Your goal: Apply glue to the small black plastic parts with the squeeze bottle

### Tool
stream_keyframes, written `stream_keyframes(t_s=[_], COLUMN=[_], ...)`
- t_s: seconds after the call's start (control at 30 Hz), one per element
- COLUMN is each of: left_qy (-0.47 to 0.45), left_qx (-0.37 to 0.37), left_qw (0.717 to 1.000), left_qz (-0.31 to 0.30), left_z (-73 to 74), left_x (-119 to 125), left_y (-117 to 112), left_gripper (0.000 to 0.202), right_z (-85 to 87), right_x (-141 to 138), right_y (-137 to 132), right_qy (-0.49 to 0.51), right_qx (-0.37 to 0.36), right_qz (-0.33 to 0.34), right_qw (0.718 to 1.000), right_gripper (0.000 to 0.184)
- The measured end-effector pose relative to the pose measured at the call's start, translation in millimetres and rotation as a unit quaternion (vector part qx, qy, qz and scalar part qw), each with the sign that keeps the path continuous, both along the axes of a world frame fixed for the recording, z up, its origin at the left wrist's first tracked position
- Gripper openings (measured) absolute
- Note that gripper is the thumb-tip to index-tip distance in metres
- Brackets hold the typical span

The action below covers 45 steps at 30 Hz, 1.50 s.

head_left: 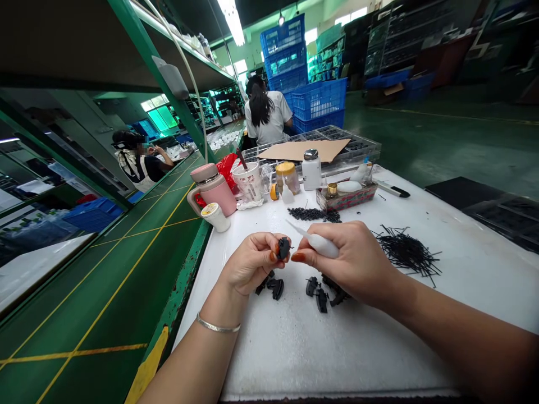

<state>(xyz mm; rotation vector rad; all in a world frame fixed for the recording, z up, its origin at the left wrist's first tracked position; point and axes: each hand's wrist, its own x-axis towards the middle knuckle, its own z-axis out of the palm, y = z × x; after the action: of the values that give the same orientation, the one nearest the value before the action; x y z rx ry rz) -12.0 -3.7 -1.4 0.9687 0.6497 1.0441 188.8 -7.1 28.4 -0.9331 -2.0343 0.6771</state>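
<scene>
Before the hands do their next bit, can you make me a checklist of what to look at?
1. Left hand pinching the small black part: ok, held at the fingertips.
2. Right hand gripping the white squeeze bottle: ok.
3. Bottle's nozzle meets the part: cannot tell, fingers hide the end near it.
4. More black parts waiting on the white table: ok, lying below the hands.
5. Pile of thin black pins close by: ok, beside the right hand.
</scene>
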Motion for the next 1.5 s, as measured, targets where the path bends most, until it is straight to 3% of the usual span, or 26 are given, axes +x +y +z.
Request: stream_keyframes(t_s=[0.17, 0.27, 0.47, 0.63, 0.8, 1.1, 1.5], left_qy=[-0.018, -0.017, 0.053, 0.136, 0.218, 0.28, 0.286], left_qx=[0.003, 0.001, 0.047, 0.117, 0.193, 0.254, 0.265], left_qw=[1.0, 1.0, 0.99, 0.964, 0.927, 0.888, 0.882], left_qz=[-0.001, 0.014, 0.119, 0.197, 0.237, 0.262, 0.265], left_z=[1.3, 2.2, 7.2, 8.2, 10.5, 16.9, 16.2], left_x=[0.1, 1.6, 4.1, 3.3, 5.9, 11.8, 10.9], left_y=[-0.1, -0.4, -0.1, -0.3, -4.0, -8.8, -9.4], left_gripper=[0.023, 0.021, 0.014, 0.011, 0.008, 0.011, 0.01], right_z=[1.2, 2.0, 11.6, 17.4, 22.0, 15.1, 14.9], right_x=[5.4, 5.2, 8.7, 20.7, 25.5, 22.7, 19.5], right_y=[-1.7, -1.0, 7.4, 11.9, 5.2, 1.5, 2.6], right_qy=[0.12, 0.142, 0.056, 0.079, 0.108, 0.108, 0.085], right_qx=[-0.077, -0.081, -0.048, -0.027, 0.081, 0.116, 0.138], right_qz=[0.059, 0.054, -0.024, -0.076, -0.18, -0.157, -0.177], right_qw=[0.988, 0.985, 0.997, 0.994, 0.974, 0.975, 0.971], right_gripper=[0.023, 0.028, 0.024, 0.03, 0.031, 0.025, 0.021])
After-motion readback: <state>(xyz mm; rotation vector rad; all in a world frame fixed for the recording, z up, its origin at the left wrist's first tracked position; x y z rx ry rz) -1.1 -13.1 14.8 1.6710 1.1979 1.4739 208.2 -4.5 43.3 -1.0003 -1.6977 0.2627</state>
